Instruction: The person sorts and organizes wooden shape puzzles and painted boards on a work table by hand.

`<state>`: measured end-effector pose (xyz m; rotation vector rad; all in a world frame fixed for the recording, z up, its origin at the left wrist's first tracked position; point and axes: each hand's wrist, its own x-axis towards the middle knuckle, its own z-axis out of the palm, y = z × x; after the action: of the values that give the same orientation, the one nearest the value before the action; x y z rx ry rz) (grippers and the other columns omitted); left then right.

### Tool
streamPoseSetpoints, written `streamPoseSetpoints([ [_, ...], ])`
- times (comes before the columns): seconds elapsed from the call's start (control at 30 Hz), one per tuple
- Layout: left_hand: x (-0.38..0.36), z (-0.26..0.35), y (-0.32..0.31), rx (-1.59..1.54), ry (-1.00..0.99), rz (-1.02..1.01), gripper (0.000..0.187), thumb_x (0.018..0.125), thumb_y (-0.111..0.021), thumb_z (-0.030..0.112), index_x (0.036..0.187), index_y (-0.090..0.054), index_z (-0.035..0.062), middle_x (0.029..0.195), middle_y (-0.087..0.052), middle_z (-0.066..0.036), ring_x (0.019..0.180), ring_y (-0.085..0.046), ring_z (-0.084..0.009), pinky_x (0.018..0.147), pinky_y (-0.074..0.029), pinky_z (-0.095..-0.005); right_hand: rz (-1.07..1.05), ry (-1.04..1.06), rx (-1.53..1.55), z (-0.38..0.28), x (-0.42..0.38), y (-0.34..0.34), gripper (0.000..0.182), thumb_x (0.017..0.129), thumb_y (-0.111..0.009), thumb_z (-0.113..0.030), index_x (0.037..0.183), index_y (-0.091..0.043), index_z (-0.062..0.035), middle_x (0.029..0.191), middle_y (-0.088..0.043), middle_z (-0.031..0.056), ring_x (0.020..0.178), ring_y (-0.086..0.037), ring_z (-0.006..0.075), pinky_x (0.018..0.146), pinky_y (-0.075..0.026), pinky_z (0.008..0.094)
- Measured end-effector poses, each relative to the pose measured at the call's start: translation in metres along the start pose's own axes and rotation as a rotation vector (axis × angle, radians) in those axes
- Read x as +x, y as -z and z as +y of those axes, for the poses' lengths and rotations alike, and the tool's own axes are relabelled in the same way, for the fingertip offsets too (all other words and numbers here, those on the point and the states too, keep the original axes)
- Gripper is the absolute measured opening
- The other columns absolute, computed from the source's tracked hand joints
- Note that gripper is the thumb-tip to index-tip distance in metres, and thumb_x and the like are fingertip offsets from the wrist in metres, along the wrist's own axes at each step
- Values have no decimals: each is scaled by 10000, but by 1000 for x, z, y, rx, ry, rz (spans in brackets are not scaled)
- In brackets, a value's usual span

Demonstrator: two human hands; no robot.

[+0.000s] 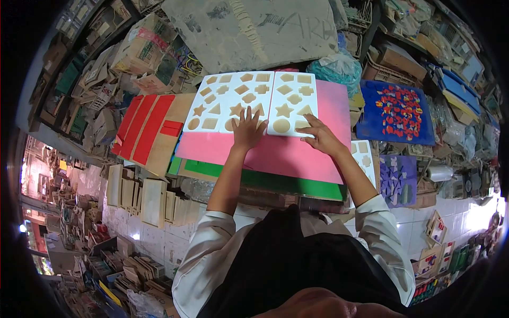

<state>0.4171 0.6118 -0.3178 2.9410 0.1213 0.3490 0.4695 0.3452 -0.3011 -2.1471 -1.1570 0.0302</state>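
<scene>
Closest to the camera it's just the person's own dark apron and white sleeves [212,238], both arms stretched forward over a stack of coloured boards. The green board [275,180] pokes out at the near edge, with the big pink board [297,153] lying on top of it.

Left hand [247,129] is flat, fingers spread wide, palm down on the near edge of the left white shape board [228,98], right where it meets the pink one. It isn't gripping anything, just pressing. Right hand [319,135] is also open, fingers loosely splayed and resting on the pink board, with the fingertips touching the near right corner of the right white shape board [290,103]. The two white boards sit side by side, edges touching, at the far part of the pink sheet, and both are full of cut-out shapes: stars, crosses, circles, triangles, hexagons.

Off to the left there's a wooden panel with red strips [146,127]. To the right sits a blue tray [395,114] covered in little red and blue pieces. Farthest back is a big grey slab [254,32] with letters scratched on it, and clutter all around
</scene>
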Motion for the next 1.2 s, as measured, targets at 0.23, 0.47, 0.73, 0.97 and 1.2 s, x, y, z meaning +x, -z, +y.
streamPoseSetpoints([
  [0.23, 2, 0, 2, 31, 10, -69, 683, 805, -437, 578, 1295, -388, 104, 1395, -249, -168, 1301, -190, -344, 958, -171, -637, -82, -19, -80, -7, 3, 2, 346, 765, -620, -123, 1106, -598, -176, 1359, -315, 197, 1284, -253, 345, 1046, -204, 450],
  [0.47, 2, 7, 6, 53, 57, -143, 722, 791, -428, 608, 1341, -327, 151, 1427, -188, -150, 1327, -130, -329, 995, -129, -611, 40, -90, 54, 1, -8, -1, 339, 813, -561, -153, 1151, -558, -135, 1374, -278, 210, 1296, -221, 353, 1039, -184, 496],
  [0.73, 0, 11, 17, 97, 2, -242, 1120, 548, -556, 757, 1394, -173, 132, 1446, -93, -173, 1344, -45, -306, 1016, -50, -599, 782, -533, -189, 70, -146, 60, 148, 797, -583, -154, 766, -637, -20, 960, -613, 206, 941, -566, 350, 825, -432, 384],
  [0.97, 2, 12, 18, 54, 34, -295, 1107, 575, -587, 717, 1391, -161, 102, 1454, -67, -155, 1347, -19, -299, 1021, -27, -585, 479, -1172, 71, 196, -307, -22, 320, 701, -671, -321, 851, -642, -41, 766, -630, 157, 681, -607, 302, 618, -460, 374],
  [1.2, 3, 19, 28, 57, 89, -370, 1083, 592, -634, 653, 1400, -130, 136, 1462, -46, -130, 1348, 4, -296, 1015, -30, -589, 481, -1227, 269, 220, -322, -20, 352, 630, -748, -289, 893, -658, -73, 668, -617, 121, 577, -576, 233, 555, -438, 349],
])
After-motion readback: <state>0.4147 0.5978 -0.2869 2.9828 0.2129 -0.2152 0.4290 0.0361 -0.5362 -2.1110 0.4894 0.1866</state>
